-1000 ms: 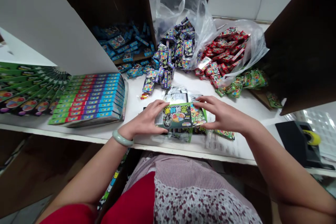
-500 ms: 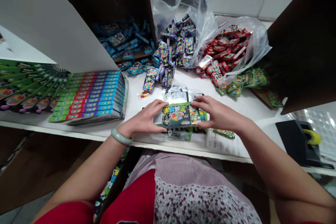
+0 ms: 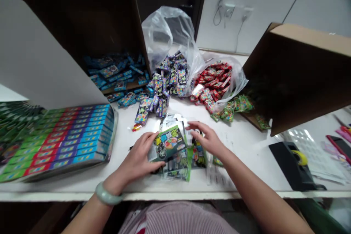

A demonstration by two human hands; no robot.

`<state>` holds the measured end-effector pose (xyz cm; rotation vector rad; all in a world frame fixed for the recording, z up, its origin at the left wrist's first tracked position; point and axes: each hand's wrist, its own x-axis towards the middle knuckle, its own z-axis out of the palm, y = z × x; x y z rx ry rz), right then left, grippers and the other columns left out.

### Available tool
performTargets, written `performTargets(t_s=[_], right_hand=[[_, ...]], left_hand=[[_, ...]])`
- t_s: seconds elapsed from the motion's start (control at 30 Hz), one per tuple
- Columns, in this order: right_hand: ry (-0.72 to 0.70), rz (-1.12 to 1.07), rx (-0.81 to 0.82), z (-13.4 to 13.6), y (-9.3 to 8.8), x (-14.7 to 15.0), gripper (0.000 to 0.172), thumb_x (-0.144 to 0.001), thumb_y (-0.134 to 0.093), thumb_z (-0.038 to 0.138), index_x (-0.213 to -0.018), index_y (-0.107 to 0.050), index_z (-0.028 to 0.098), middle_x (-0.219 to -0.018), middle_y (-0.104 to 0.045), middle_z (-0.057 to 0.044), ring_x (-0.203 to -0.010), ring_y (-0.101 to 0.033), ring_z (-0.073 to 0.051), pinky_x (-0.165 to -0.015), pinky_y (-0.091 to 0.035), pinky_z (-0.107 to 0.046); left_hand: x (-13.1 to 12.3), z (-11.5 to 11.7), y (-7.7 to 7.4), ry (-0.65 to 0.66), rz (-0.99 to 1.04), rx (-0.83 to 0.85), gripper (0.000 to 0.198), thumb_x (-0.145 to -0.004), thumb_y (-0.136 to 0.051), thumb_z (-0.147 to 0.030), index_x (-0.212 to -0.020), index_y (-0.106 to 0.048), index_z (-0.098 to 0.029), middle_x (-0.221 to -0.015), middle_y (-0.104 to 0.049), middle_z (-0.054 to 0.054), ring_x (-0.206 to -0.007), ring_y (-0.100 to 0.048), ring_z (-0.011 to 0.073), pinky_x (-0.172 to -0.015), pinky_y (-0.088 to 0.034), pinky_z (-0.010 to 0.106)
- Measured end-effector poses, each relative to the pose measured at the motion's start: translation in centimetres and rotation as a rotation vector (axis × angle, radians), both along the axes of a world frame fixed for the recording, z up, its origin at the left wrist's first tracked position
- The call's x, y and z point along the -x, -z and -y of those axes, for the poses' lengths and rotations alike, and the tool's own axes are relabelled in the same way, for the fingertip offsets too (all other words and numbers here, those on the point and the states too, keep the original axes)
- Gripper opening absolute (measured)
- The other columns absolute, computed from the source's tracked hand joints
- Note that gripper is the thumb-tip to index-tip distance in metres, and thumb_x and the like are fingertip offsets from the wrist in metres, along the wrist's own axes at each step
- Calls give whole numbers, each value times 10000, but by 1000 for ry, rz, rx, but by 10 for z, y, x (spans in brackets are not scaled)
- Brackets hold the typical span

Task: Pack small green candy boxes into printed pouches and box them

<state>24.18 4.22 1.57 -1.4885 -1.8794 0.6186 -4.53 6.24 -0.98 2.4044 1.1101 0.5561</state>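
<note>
My left hand [image 3: 137, 159] grips the left end of a flat black-and-green candy packet [image 3: 171, 142] with colourful printing, thumb below and fingers above. The packet is tilted, its right end raised. Under it lie several similar packets [image 3: 178, 166] in clear wrap, loosely overlapping. To the right, my right hand [image 3: 207, 139] hovers with fingers apart, close to the packet's right edge and above another packet [image 3: 197, 155]. No item shows in that hand.
Small blue boxes [image 3: 120, 76], purple boxes [image 3: 172, 76], red boxes [image 3: 212, 80] and green packets [image 3: 238, 106] lie heaped at the back. A display box of coloured rows [image 3: 71, 139] stands left; a black tape dispenser [image 3: 290, 166] stands right. Cardboard boxes [image 3: 301, 80] flank the heaps.
My right hand has come off the packet's right end and opened. The packet now slants in my left hand. The camera view has tilted up, showing more wall.
</note>
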Motion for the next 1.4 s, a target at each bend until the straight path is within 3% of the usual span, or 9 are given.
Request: performTargets(t_s=[0.23,0.37,0.63,0.8,0.9,1.0,1.17,1.27,1.4], right_hand=[[359,458,183,-130,-7,-62,489,-832,-621,206,-1291,-511,78,-1344,-525,-266,-1285,-461,-358,-1065,-308,-516],[428,567,292,-160,7,-61,708,-812,-668,297,-1406,-366,58,-1435,-387,-329,-1274,-460,-409,-1007,-362,-546],[156,487,255,-121,33,-53,698,-812,-673,282,-1437,-384,170,-1434,-480,-153,-1309,-458,-241,-1036,-390,-332],[232,377,246,-106,33,-74,359,-949,-433,246,-1283,-543,177,-1221,-644,-119,-1074,-620,-200,-905,-469,-334],[255,361,253,-99,39,-78,229,-828,-644,316,-997,-671,165,-1071,-681,-131,-1004,-619,-253,-869,-457,-347],[287,344,253,-95,47,-74,276,-674,-780,370,-798,-645,164,-964,-673,-139,-952,-601,-286,-810,-449,-352],[301,241,210,-94,51,-77,258,-708,-709,343,-858,-573,182,-729,-626,-18,-666,-580,-196,-615,-448,-291],[234,189,112,-93,50,-82,141,-777,-596,234,-909,-585,187,-880,-648,-38,-816,-612,-196,-731,-486,-318],[130,194,39,-85,50,-89,257,-706,-553,64,-896,-663,196,-1126,-630,-83,-1090,-573,-234,-943,-447,-404]], left_hand=[[17,-2,11,-84,21,-31,848,-698,-739,-391,-1426,-319,-280,-1338,-454,104,-1238,-504,321,-1024,-474,446],[22,-3,18,-114,34,-57,887,-672,-752,-385,-1437,-311,-300,-1335,-479,99,-1220,-529,321,-998,-502,416],[32,-15,18,-101,28,-66,827,-725,-706,-435,-1436,-312,-288,-1337,-469,97,-1221,-527,328,-1006,-492,433],[31,-16,9,-101,-3,-62,816,-766,-673,-477,-1447,-281,-256,-1342,-434,113,-1245,-493,327,-1036,-459,464],[28,-14,5,-95,-5,-58,797,-779,-663,-484,-1440,-280,-255,-1331,-428,109,-1249,-484,321,-1044,-450,469],[24,-11,3,-59,-11,-45,805,-771,-678,-476,-1435,-281,-254,-1327,-424,103,-1247,-483,313,-1043,-453,458],[24,-6,2,-54,-13,-31,818,-766,-689,-469,-1437,-280,-241,-1318,-423,106,-1232,-491,302,-1042,-454,450],[26,-6,1,-65,4,-40,813,-762,-689,-473,-1434,-295,-239,-1317,-432,106,-1230,-493,310,-1032,-462,452],[24,-7,-1,-48,24,-53,824,-757,-696,-473,-1437,-293,-241,-1314,-434,106,-1232,-490,314,-1032,-460,453]])
